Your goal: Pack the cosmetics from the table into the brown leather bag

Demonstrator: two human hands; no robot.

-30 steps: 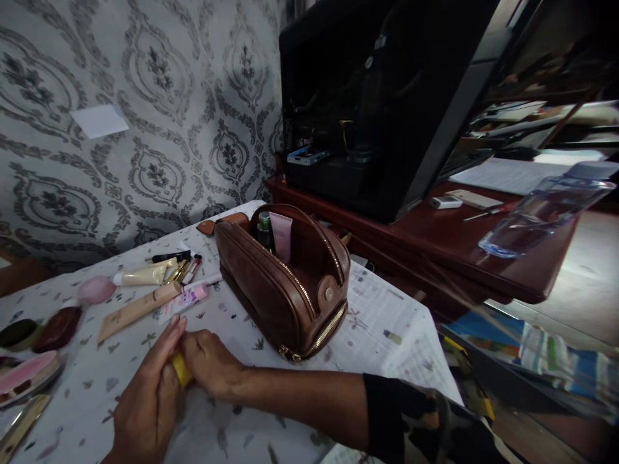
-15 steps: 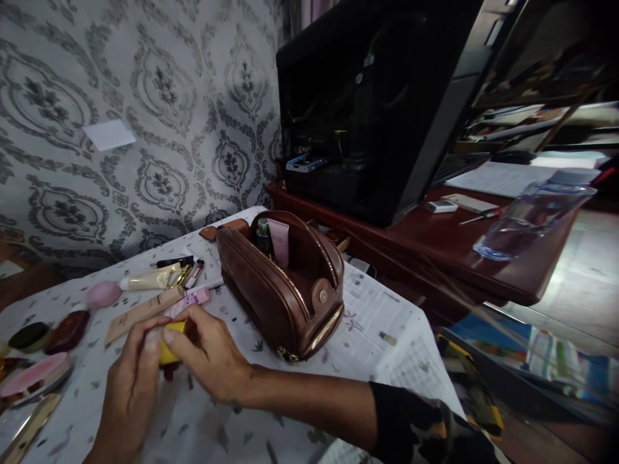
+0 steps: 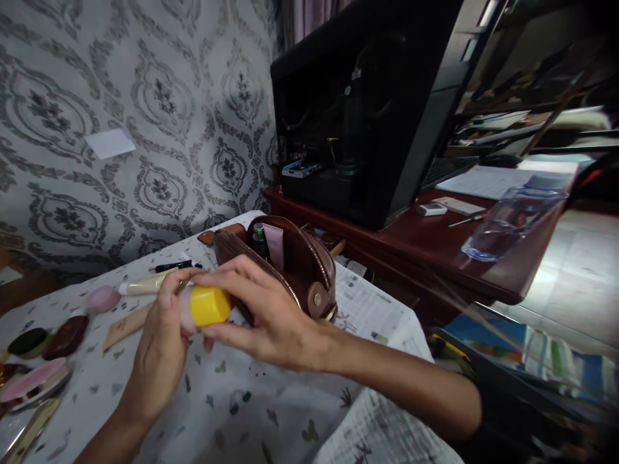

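Note:
Between my hands is a small pale-pink bottle with a yellow cap point(image 3: 211, 306), tilted with the cap toward me. My left hand point(image 3: 164, 332) is wrapped round its pale body, most of which the fingers hide. My right hand point(image 3: 271, 316) has its fingers and thumb round the cap's sides. Just behind my right hand stands a brown leather cosmetic bag point(image 3: 322, 270), unzipped. Upright inside it are a pink tube point(image 3: 275, 245) and a dark bottle with a green cap point(image 3: 260, 240).
Left of my hands lie a cream tube point(image 3: 140, 285), a beige tube point(image 3: 126, 327), a pink sponge point(image 3: 104, 298), a dark red case point(image 3: 66, 337) and a pink compact point(image 3: 33, 380). A black computer case point(image 3: 348, 129) and a clear bottle point(image 3: 512, 219) occupy the red desk.
My hands have moved up and to the right with the bottle, and its yellow cap is now plainly visible. My right hand now covers part of the bag's front.

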